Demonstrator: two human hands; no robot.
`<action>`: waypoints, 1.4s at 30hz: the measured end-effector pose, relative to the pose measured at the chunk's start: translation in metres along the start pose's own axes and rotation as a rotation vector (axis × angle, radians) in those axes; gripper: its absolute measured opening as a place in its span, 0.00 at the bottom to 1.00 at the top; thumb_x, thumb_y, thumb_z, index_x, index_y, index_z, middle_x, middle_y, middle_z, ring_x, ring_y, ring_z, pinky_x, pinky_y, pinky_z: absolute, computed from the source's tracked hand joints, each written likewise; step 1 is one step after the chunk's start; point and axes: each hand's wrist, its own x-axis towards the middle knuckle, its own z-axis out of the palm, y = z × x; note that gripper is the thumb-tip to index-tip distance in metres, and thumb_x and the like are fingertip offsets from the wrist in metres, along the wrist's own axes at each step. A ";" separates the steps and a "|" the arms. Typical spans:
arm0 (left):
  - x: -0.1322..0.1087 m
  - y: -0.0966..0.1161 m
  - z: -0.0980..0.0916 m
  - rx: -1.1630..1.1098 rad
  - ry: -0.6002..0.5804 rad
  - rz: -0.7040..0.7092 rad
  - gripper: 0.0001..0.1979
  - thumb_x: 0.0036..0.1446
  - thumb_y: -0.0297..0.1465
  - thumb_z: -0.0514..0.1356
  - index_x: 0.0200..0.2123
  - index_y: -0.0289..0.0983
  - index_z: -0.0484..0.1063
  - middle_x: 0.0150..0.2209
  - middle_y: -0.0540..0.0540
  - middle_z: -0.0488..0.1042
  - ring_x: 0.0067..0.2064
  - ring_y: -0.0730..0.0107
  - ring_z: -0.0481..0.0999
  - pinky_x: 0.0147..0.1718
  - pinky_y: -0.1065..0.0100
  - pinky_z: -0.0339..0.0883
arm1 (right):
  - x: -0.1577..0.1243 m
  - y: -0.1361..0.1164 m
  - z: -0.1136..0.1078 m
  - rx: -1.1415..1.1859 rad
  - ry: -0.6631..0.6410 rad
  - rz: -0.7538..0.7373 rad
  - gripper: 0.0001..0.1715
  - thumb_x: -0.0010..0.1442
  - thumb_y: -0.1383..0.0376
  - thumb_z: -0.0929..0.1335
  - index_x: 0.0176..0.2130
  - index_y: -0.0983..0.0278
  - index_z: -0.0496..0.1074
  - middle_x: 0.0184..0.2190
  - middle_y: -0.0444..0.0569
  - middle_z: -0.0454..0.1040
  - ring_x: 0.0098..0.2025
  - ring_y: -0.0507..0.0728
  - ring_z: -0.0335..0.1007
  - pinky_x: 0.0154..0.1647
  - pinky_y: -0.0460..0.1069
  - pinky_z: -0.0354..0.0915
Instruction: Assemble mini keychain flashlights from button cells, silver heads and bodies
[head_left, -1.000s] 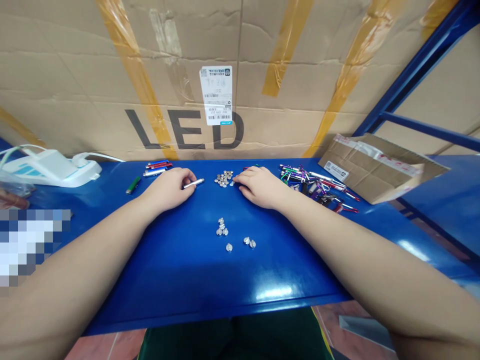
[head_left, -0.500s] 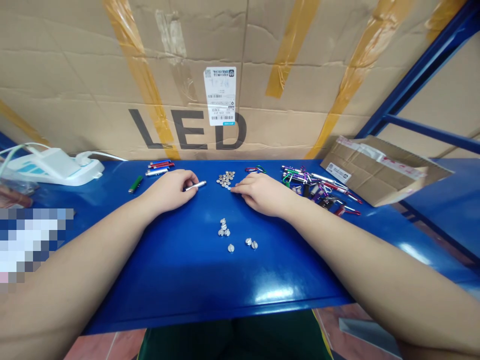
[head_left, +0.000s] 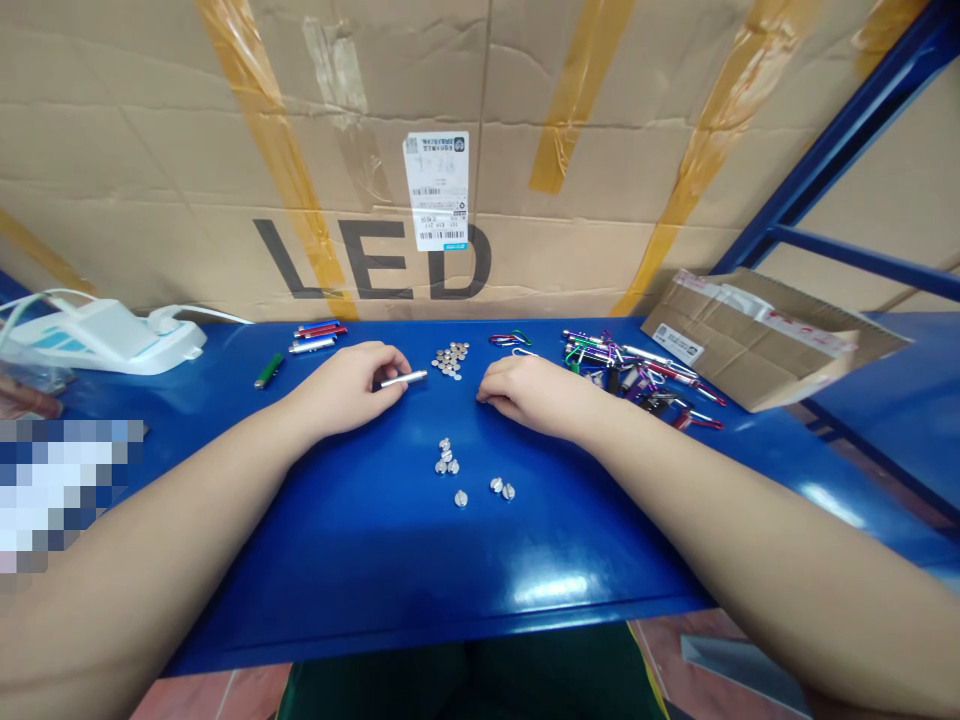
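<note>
My left hand point(head_left: 358, 385) grips a slim silver tube point(head_left: 405, 379), like the body of a small penlight, its end pointing right. My right hand point(head_left: 517, 395) hovers just right of a cluster of small round button cells point(head_left: 451, 357), fingers curled and pinched together. Whatever may be between those fingertips is hidden. Nearer to me lie several silver slotted caps point(head_left: 447, 456), with a few more caps point(head_left: 502, 488) to their right.
A pile of coloured penlights with carabiners point(head_left: 637, 370) lies at right, before an open cardboard box point(head_left: 757, 340). Several tubes point(head_left: 315, 338) and a green tube point(head_left: 268, 371) lie at left, near a white power strip point(head_left: 112, 340). A big carton point(head_left: 375, 100) stands behind.
My right hand has drawn back right from the button cells, its fingers curling in. My left hand has shifted slightly right with the silver tube, which now sticks out further.
</note>
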 end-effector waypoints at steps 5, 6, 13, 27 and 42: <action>-0.002 0.009 0.001 -0.051 -0.024 0.080 0.11 0.62 0.39 0.60 0.43 0.40 0.77 0.38 0.47 0.76 0.37 0.63 0.74 0.35 0.65 0.66 | 0.000 0.001 -0.001 0.015 0.006 -0.001 0.12 0.66 0.74 0.68 0.42 0.66 0.81 0.42 0.54 0.79 0.43 0.59 0.76 0.49 0.52 0.70; -0.003 0.010 0.001 -0.056 -0.033 0.086 0.11 0.62 0.38 0.60 0.43 0.40 0.78 0.38 0.47 0.76 0.36 0.64 0.74 0.34 0.65 0.66 | -0.001 0.001 -0.001 0.019 0.003 -0.003 0.12 0.66 0.74 0.67 0.41 0.65 0.81 0.42 0.53 0.78 0.43 0.59 0.76 0.49 0.52 0.70; -0.004 0.015 0.001 -0.090 -0.073 0.133 0.10 0.64 0.38 0.60 0.44 0.41 0.77 0.39 0.47 0.75 0.38 0.64 0.74 0.34 0.66 0.66 | -0.004 0.003 -0.001 0.100 -0.014 0.030 0.08 0.65 0.72 0.68 0.39 0.64 0.78 0.41 0.52 0.76 0.43 0.58 0.73 0.49 0.53 0.68; -0.003 0.020 0.006 -0.135 -0.118 0.208 0.12 0.67 0.39 0.58 0.47 0.41 0.77 0.41 0.47 0.74 0.39 0.65 0.75 0.35 0.66 0.68 | -0.003 -0.002 -0.004 0.221 -0.011 0.097 0.10 0.62 0.76 0.67 0.40 0.63 0.74 0.40 0.49 0.79 0.38 0.55 0.72 0.42 0.49 0.65; -0.007 0.025 0.017 -0.660 0.003 0.042 0.17 0.54 0.33 0.69 0.45 0.38 0.70 0.42 0.45 0.77 0.39 0.66 0.78 0.40 0.62 0.74 | -0.016 0.009 -0.006 0.152 -0.032 0.053 0.12 0.64 0.72 0.69 0.44 0.64 0.82 0.42 0.52 0.80 0.42 0.58 0.76 0.48 0.52 0.70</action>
